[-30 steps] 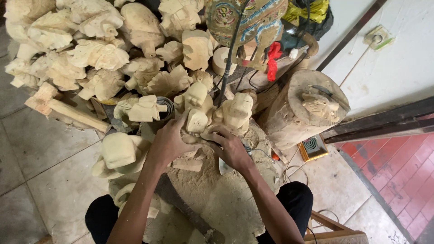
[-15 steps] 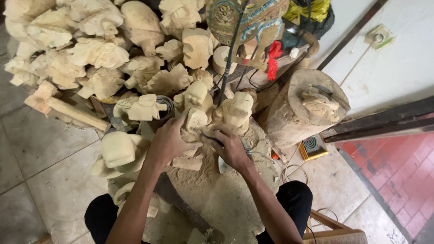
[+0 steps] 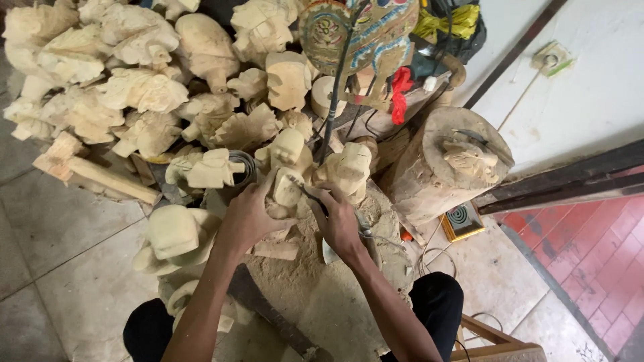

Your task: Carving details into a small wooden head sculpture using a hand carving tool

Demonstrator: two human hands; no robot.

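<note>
My left hand [image 3: 251, 216] grips a small pale wooden carving [image 3: 287, 189] and steadies it on a sawdust-covered work block [image 3: 315, 295]. My right hand [image 3: 337, 221] holds a thin carving tool [image 3: 307, 196] whose tip touches the carving. Two rough-carved wooden figures [image 3: 287, 151] stand just beyond my fingers, one of them [image 3: 347, 169] to the right.
A large heap of unpainted wooden carvings [image 3: 134, 87] fills the far left. A painted mask on a stick [image 3: 355, 33] stands behind. A log stump [image 3: 446, 167] with a carved piece on top is at the right. A long dark blade [image 3: 268, 315] lies by my knee.
Both hands stay on the carving; the right hand has shifted slightly as the tool works on the piece.
</note>
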